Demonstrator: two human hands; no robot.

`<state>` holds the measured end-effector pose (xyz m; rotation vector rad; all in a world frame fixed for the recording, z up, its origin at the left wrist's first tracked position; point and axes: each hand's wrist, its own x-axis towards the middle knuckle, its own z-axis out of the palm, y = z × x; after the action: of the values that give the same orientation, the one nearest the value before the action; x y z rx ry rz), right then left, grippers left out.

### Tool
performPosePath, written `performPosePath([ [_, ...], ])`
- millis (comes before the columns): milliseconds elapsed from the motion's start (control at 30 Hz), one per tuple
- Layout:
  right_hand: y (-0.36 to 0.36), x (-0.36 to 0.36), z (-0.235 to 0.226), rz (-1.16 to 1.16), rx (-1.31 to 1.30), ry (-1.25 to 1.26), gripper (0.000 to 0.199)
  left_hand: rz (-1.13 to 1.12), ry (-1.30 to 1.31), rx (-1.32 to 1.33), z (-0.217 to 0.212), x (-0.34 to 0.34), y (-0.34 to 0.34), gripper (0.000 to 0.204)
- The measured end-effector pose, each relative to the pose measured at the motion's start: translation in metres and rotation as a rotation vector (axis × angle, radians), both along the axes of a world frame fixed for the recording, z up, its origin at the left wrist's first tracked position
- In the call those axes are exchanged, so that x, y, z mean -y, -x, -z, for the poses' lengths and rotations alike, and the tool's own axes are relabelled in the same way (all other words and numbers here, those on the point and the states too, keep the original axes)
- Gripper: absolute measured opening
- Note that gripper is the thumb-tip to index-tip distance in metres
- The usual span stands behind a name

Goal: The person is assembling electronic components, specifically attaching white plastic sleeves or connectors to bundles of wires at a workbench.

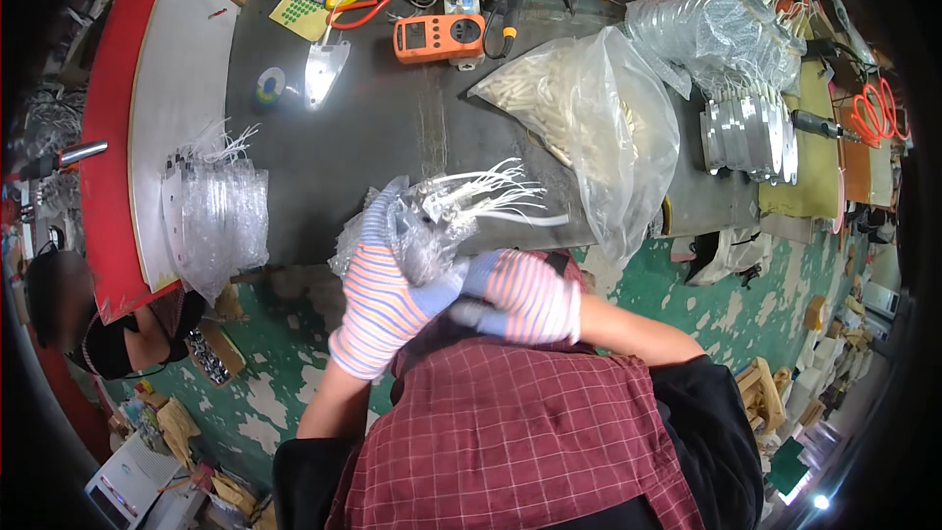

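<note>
We hold a bubble-wrapped bundle (429, 247) in our gloved left hand (378, 280), its fingers closed around the left side of the crinkled film. The bundle is in that grip, at the near edge of the dark table (368, 152), and its white wires (496, 188) fan out of the wrap to the right of the grip. Our gloved right hand (520, 296) lies just right of and below the grip, against the lower part of the left glove; its fingers are blurred, so we cannot tell whether they pinch anything.

Beyond the grip and to its right, a clear plastic bag (643, 152) holds many small pale pieces. Farther right of the grip stands a row of silver metal plates (751, 132) with white wires, and behind these lies a larger wrapped batch (711, 25). Left of the grip, well apart from it, we see another wrapped stack (224, 221) with white wires at its far end. Straight beyond the grip sits an orange device (438, 38) with a small screen; left of it are a single silver plate (325, 72) and a roll of tape (271, 85).
</note>
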<state>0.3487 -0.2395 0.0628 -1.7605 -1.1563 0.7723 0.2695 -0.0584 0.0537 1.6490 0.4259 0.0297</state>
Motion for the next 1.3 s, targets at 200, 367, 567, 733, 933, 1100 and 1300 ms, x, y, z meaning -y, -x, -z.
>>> performPosePath([
  [200,-0.052,0.028,0.016,0.433,-1.041,-0.139,0.039,0.393,-0.862,0.162,-0.042,-0.026,-0.009,0.092],
  [367,-0.045,0.010,0.024,0.425,-0.328,0.031,0.031,0.345,-1.087,0.075,-0.013,-0.017,-0.009,0.090],
  [567,-0.058,0.028,0.048,0.373,0.267,0.299,0.027,0.385,-1.200,-0.157,0.023,-0.008,-0.011,0.097],
  [733,-0.055,0.036,0.051,0.530,0.271,0.185,0.017,0.421,-1.169,-0.258,0.015,-0.007,-0.014,0.106],
  [933,-0.050,0.037,0.053,0.603,0.451,0.137,0.012,0.395,-1.303,-0.013,-0.006,0.010,-0.031,0.084],
  [1100,-0.053,0.032,0.040,0.492,0.746,0.187,0.020,0.350,-0.879,0.388,0.036,0.020,-0.052,0.036],
  [1300,-0.077,0.062,0.049,0.815,0.676,0.142,0.016,0.325,-0.942,0.401,0.046,0.023,-0.057,0.018],
])
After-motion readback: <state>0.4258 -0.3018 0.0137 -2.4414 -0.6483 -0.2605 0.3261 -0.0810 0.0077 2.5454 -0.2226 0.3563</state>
